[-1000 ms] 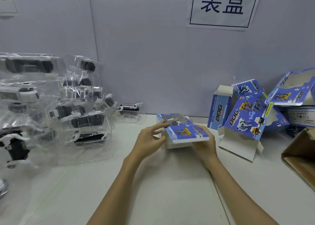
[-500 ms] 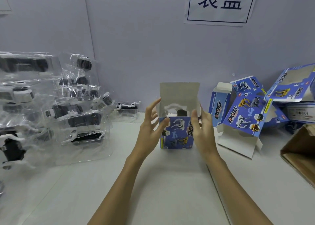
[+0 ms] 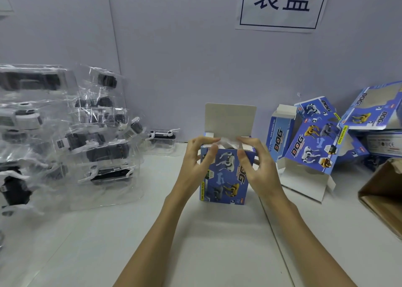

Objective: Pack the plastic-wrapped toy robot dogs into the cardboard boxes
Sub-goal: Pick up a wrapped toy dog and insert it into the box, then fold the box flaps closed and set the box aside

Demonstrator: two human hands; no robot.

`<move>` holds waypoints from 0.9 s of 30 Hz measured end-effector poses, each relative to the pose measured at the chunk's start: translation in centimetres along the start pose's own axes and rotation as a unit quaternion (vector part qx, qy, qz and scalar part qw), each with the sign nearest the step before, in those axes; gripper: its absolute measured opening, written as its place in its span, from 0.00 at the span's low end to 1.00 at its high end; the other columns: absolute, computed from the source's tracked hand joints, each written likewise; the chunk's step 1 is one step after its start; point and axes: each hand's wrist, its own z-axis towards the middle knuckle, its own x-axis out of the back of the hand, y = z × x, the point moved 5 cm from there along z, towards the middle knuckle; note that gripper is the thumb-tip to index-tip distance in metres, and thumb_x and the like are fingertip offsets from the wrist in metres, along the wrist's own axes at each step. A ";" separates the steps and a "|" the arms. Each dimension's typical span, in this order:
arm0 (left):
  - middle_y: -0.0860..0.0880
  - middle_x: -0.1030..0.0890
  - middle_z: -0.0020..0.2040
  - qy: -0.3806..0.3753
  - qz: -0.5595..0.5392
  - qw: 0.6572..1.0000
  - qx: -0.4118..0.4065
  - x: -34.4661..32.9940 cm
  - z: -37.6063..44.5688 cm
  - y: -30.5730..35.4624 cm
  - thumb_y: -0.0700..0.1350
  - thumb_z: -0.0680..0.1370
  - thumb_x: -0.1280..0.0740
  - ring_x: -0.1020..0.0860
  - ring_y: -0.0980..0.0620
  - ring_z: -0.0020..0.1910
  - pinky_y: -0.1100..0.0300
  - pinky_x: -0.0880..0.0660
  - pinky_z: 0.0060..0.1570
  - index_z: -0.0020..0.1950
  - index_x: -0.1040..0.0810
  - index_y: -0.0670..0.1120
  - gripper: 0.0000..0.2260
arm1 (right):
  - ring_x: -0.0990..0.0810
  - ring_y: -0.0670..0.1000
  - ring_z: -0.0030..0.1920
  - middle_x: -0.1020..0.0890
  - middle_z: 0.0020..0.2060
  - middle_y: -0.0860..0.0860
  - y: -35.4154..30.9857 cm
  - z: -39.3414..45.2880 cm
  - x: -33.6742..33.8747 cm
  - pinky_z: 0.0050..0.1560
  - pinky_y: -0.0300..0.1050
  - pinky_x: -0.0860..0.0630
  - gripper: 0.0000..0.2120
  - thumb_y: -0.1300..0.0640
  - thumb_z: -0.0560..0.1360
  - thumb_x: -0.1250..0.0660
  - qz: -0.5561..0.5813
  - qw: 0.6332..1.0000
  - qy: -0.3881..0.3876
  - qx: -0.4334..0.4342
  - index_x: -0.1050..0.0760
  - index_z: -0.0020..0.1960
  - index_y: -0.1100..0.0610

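While both hands, the left hand and right hand, pinched the wrapped toy into the upright blue box, its side flaps risked crumpling if forced; more wrapped dogs lay left.

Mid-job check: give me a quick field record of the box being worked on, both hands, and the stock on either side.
box in work: blue box upright on table
top flap: open, standing up
left hand: fingers at top left edge
right hand: fingers at top right edge
contents: clear wrap at opening
wrapped dogs: piled left
spare boxes: piled right
brown carton: far right
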 end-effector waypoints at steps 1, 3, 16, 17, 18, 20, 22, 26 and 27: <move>0.44 0.23 0.63 0.002 -0.010 1.000 0.005 -0.2 0.3 0.0 0.72 0.78 0.39 0.19 0.42 0.62 0.41 0.17 0.54 0.53 0.20 0.68 0.13 | 0.23 0.42 0.65 0.24 0.63 0.44 -0.1 0.3 0.2 0.63 0.44 0.22 0.20 0.33 0.79 0.41 -0.010 1.000 0.001 0.000 0.23 0.63 0.42; 0.37 0.23 0.58 0.011 -0.020 1.000 0.014 -0.4 0.8 -0.2 0.66 0.81 0.42 0.17 0.38 0.54 0.37 0.17 0.49 0.47 0.21 0.66 0.12 | 0.26 0.37 0.66 0.25 0.64 0.46 -0.3 1.0 0.2 0.61 0.38 0.24 0.23 0.33 0.80 0.43 -0.015 1.000 0.013 -0.001 0.20 0.60 0.47; 0.61 0.19 0.57 0.033 -0.132 0.989 0.051 -0.8 1.3 -0.5 0.47 0.81 0.40 0.15 0.48 0.50 0.53 0.17 0.38 0.60 0.24 0.59 0.11 | 0.17 0.55 0.56 0.18 0.54 0.37 -0.4 1.4 -1.2 0.54 0.55 0.17 0.28 0.48 0.75 0.34 0.256 0.961 0.072 -0.081 0.33 0.73 0.32; 0.60 0.20 0.61 0.039 -0.138 0.989 0.043 -0.8 1.5 -0.3 0.47 0.81 0.39 0.15 0.48 0.48 0.51 0.16 0.39 0.65 0.27 0.62 0.15 | 0.17 0.53 0.56 0.17 0.56 0.40 -0.2 1.4 -1.3 0.53 0.54 0.16 0.24 0.50 0.77 0.35 0.259 0.960 0.074 -0.079 0.30 0.71 0.35; 0.57 0.22 0.63 0.047 -0.134 0.989 0.028 -0.6 1.6 -0.2 0.48 0.82 0.38 0.16 0.50 0.46 0.53 0.17 0.39 0.70 0.31 0.65 0.19 | 0.17 0.53 0.57 0.17 0.57 0.45 -0.2 1.4 -1.3 0.55 0.56 0.17 0.19 0.51 0.78 0.36 0.258 0.960 0.078 -0.077 0.28 0.67 0.39; 0.53 0.24 0.64 0.047 -0.108 0.993 0.005 -0.5 1.5 -0.2 0.54 0.85 0.37 0.19 0.58 0.41 0.62 0.20 0.36 0.75 0.36 0.70 0.21 | 0.18 0.58 0.60 0.20 0.60 0.55 0.2 1.2 -1.5 0.58 0.62 0.18 0.09 0.50 0.81 0.37 0.241 0.966 0.073 -0.066 0.27 0.60 0.43; 0.53 0.24 0.63 0.028 -0.110 0.993 0.028 -0.9 1.2 -0.7 0.60 0.85 0.41 0.18 0.55 0.46 0.63 0.20 0.39 0.73 0.31 0.65 0.16 | 0.16 0.59 0.58 0.21 0.60 0.59 0.6 0.5 -1.9 0.51 0.54 0.16 0.08 0.47 0.83 0.39 0.267 0.960 0.051 -0.066 0.27 0.61 0.44; 0.47 0.30 0.74 0.003 -0.166 0.985 0.049 -0.9 0.8 -1.8 0.53 0.84 0.44 0.25 0.43 0.72 0.44 0.20 0.62 0.69 0.28 0.49 0.16 | 0.14 0.53 0.56 0.18 0.59 0.54 0.7 -0.4 -1.8 0.45 0.42 0.17 0.17 0.34 0.81 0.39 0.282 0.956 0.028 -0.078 0.28 0.62 0.44; 0.48 0.31 0.76 -0.003 -0.179 0.983 0.049 -0.7 0.7 -1.8 0.51 0.83 0.43 0.28 0.42 0.75 0.40 0.23 0.66 0.68 0.27 0.48 0.16 | 0.14 0.52 0.57 0.17 0.58 0.51 0.5 -0.3 -1.8 0.44 0.40 0.17 0.16 0.34 0.80 0.39 0.271 0.959 0.028 -0.081 0.27 0.61 0.42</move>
